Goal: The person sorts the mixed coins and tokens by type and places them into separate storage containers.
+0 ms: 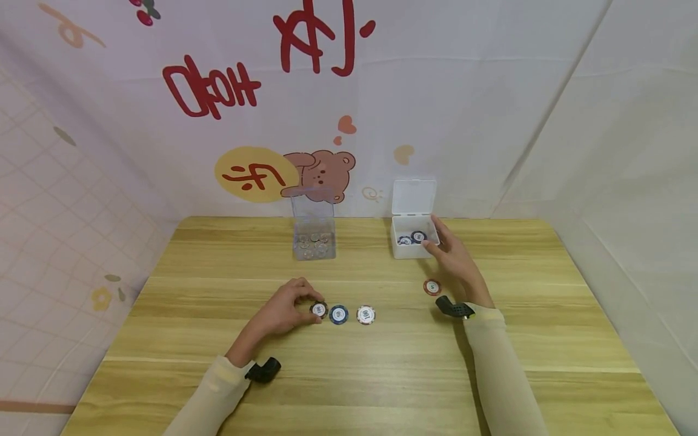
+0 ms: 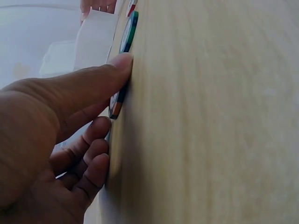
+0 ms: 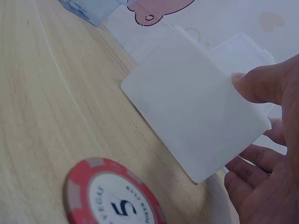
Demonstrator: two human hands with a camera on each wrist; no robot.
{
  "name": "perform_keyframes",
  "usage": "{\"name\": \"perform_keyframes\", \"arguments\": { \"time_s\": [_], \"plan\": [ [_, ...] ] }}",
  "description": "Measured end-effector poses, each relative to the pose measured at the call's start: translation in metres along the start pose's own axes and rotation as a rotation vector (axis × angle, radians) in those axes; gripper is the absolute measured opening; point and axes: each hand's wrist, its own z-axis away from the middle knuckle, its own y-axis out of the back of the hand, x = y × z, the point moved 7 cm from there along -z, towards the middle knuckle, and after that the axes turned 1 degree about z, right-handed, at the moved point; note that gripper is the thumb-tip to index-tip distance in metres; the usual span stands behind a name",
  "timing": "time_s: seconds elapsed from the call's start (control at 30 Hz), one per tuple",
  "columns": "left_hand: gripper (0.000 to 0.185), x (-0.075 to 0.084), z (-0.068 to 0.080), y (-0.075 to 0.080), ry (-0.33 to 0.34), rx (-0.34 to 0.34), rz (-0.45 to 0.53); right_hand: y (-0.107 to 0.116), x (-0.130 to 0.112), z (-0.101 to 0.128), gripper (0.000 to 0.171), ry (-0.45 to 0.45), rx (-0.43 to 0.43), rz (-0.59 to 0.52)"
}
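My left hand (image 1: 283, 307) pinches a black poker chip (image 1: 319, 310) by its edges between thumb and forefinger, low at the tabletop. Right beside that chip lies a blue poker chip (image 1: 339, 314), and a white poker chip (image 1: 366, 315) lies a little farther right. With my right hand (image 1: 455, 257) I grip the right side of an open white plastic box (image 1: 406, 250), the thumb at its front rim. Inside the box are dark chips (image 1: 418, 237). A red poker chip (image 3: 124, 203) marked 5 lies in front of the box, near the right wrist.
A clear plastic box (image 1: 315, 257) with its lid raised stands left of the white box and holds several round, coin-like pieces. Behind the wooden table (image 1: 414, 375) hangs a white printed cloth (image 1: 463, 91). Each wrist carries a black camera mount (image 1: 264, 370).
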Motion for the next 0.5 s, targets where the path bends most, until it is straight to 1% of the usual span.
{"name": "perform_keyframes", "arguments": {
  "time_s": [0.2,0.5],
  "plan": [
    [0.029,0.002,0.002,0.001,-0.030,0.010,-0.039,-0.001,-0.026,0.011,0.076,-0.012,-0.016,-0.008],
    [0.030,0.003,-0.001,0.003,-0.058,0.047,-0.069,-0.001,-0.025,0.011,0.076,-0.007,-0.022,-0.049]
  ]
}}
